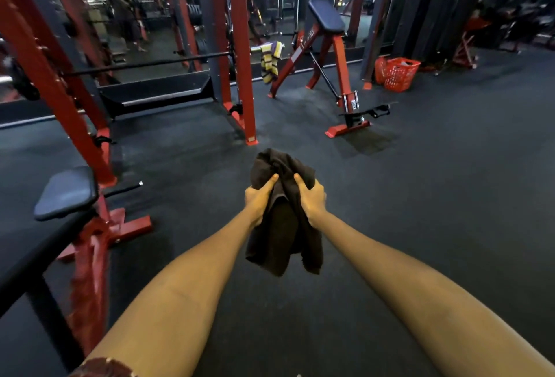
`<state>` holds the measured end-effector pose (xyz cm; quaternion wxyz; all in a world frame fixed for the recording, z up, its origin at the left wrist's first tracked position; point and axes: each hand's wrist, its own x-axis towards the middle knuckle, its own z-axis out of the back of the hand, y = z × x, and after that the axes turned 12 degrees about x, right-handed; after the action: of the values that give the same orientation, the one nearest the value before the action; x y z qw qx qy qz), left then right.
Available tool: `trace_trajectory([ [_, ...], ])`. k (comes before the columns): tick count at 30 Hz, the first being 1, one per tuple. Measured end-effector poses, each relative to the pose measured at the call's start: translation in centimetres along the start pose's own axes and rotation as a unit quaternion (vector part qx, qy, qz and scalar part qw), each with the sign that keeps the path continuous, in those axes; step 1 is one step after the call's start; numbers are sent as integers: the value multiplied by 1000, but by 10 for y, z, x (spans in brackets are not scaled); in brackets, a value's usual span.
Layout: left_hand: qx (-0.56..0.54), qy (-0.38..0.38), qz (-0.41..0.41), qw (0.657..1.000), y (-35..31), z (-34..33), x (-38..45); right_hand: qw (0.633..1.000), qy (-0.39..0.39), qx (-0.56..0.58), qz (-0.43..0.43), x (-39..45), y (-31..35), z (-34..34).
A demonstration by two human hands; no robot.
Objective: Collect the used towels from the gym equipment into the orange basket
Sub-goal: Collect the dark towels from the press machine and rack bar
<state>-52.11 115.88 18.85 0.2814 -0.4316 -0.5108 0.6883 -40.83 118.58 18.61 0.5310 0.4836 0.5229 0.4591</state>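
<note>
Here, a dark brown towel [283, 226] is held out in front of the body by both hands. The left hand [259, 200] is closed on the towel's left side and the right hand [310, 199] on its right side, the fingers [271, 182] curled into the bunched cloth near its top. The rest of the towel hangs loose below the fingers, above the dark floor [420, 196]. Well ahead of the fingers and slightly to their left, a yellow and purple striped towel [270, 60] is draped over the end of a barbell [150, 63] on a red rack [237, 46]. Far ahead and to the right of the fingers, the orange basket [401, 75] stands on the floor beside a dark pillar. Something pale is seen inside it, too small to tell.
</note>
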Motion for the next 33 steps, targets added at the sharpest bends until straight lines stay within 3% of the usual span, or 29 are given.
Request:
trace_trajectory([
  [9,-9,-31,-1,999,-73,-46,194,999,47,8,-5,216,32,-65],
  [17,-8,-26,-12,1000,-131,-80,389,999,30,32,-28,413,34,-138],
  [21,0,-29,-32,999,-181,-98,493,993,56,91,-38,519,57,-168],
  [33,28,-14,-49,998,-251,-212,743,991,48,117,-50,798,68,-189],
])
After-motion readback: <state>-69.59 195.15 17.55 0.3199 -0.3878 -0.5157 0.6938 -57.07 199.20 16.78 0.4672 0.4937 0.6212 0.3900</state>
